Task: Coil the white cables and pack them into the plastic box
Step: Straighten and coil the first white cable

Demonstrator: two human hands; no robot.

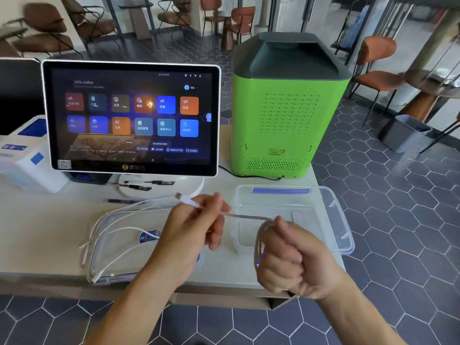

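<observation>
My right hand (291,260) is a fist with several loops of a white cable (249,216) wound round it. The cable runs taut to my left hand (194,227), which pinches it just behind its plug end (183,198). Behind my hands stands the clear plastic box (331,210), open, with nothing inside. Its clear lid (112,247) lies flat to the left. More white cables (117,231) lie loose across the lid, one of them with a blue label.
A touchscreen terminal (132,118) stands behind the lid, with pens at its base. A green machine (286,115) sits behind the box, its black cord trailing on the table. A white printer (22,155) is at far left. The table edge runs just under my wrists.
</observation>
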